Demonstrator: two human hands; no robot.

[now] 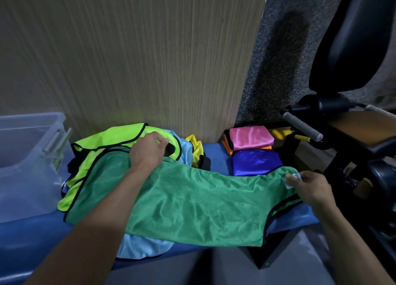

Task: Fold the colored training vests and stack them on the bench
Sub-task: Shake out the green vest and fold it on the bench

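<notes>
At nine o'clock, a clear plastic storage bin (27, 156) with a latch handle, resting on the blue padded bench (25, 237). Just right of it, a lime-yellow vest (111, 139) with black trim, lying crumpled and partly under the green vest (188, 203), which spreads flat across the centre of the bench toward three o'clock. Near ten o'clock of the green vest, the left hand (147, 152), fingers curled and pinching fabric at the green vest's far edge, where it overlaps the lime-yellow one. Beneath, at six o'clock, a light blue vest (143, 246) peeking out; more light blue and a yellow vest (196, 149) bunched at twelve o'clock. Toward one o'clock, a folded stack against the wall: pink vest (250, 138) over orange (227, 147), with a folded blue-purple vest (257, 162) just in front. At three o'clock, the right hand (308, 188), gripping the green vest's shoulder end by its white label. Beyond, black gym equipment (342, 113).
</notes>
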